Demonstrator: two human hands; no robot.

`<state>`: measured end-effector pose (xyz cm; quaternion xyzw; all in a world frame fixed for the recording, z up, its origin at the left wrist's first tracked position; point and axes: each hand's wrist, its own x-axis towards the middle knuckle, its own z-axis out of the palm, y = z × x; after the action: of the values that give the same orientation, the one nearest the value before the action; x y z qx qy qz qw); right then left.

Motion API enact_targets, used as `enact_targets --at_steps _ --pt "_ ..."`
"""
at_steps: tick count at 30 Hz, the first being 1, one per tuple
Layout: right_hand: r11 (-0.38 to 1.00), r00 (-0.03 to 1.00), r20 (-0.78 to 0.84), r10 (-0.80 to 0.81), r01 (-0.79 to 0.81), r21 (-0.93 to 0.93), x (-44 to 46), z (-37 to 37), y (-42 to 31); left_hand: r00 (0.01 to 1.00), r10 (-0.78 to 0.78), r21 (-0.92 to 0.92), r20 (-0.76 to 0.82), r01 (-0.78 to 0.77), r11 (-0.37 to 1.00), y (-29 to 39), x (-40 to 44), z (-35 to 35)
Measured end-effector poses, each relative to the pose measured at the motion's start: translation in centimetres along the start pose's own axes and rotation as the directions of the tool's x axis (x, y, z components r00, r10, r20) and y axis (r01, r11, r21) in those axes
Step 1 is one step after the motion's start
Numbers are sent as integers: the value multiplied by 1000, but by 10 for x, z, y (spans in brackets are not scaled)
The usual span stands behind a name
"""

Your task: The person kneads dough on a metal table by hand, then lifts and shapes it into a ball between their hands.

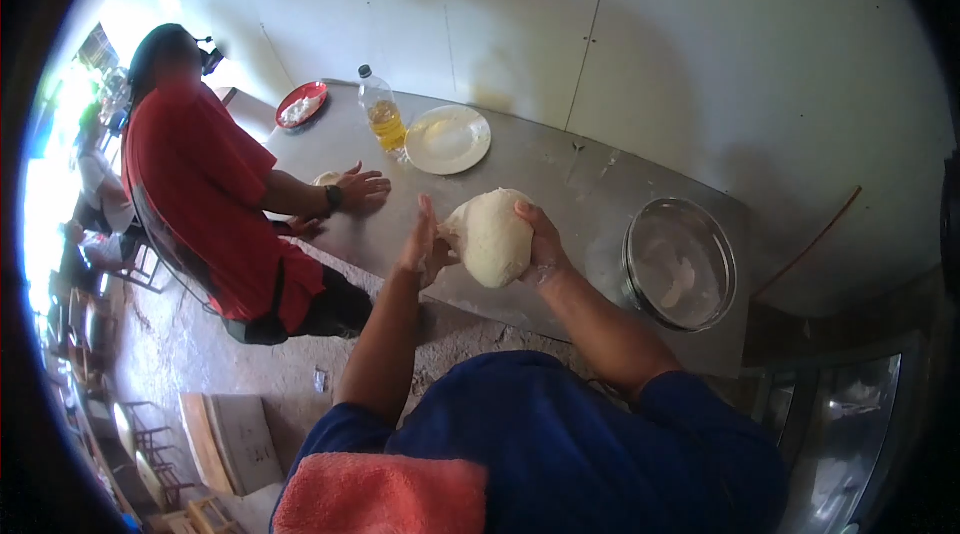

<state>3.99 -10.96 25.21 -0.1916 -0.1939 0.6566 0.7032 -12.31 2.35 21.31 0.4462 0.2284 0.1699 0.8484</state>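
Observation:
A large, smooth ball of pale dough [492,237] is held up over the metal table [590,204]. My right hand [543,242] wraps around its right side, with the fingers curled over the surface. At its left side is my left hand [424,244], fingers stretched upward, while a stringy bit of the dough reaches toward the thumb and palm. Whitish dough residue clings to both hands. The underside of the ball is hidden from view.
A round metal pan [628,269] with whitish residue stands at right. Farther left are a white plate [450,162], an oil bottle [384,119] and a red plate [318,91] with white powder. A co-worker in red [200,174] presses a hand [365,187] near other dough.

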Motion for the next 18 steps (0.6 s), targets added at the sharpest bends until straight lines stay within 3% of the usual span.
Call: enact_targets --at_steps 3,5,12,14,15,17,18 --pt "1000 997 -79 -11 10 -2 5 -16 9 977 -55 181 -204 93 979 -28 34 -24" --pt "1000 995 -96 -4 2 -19 4 -21 11 923 273 476 -271 -118 872 -24 25 17" --pt "998 998 13 59 -59 6 1 7 -12 836 398 532 -378 -156 832 8 0 28" --pt "993 994 18 104 -105 46 2 12 -12 972 169 92 -164 -155 984 -5 -3 70" --pt "991 990 -38 134 -134 -1 6 15 -15 968 180 92 -174 -166 982 -10 -1 74" --pt "985 983 -90 162 -167 -51 10 23 -21 988 79 -356 -136 -123 926 -22 4 75" --pt "937 983 -158 91 -138 -320 10 30 -26 987 83 -356 -137 -127 926 -25 3 75"
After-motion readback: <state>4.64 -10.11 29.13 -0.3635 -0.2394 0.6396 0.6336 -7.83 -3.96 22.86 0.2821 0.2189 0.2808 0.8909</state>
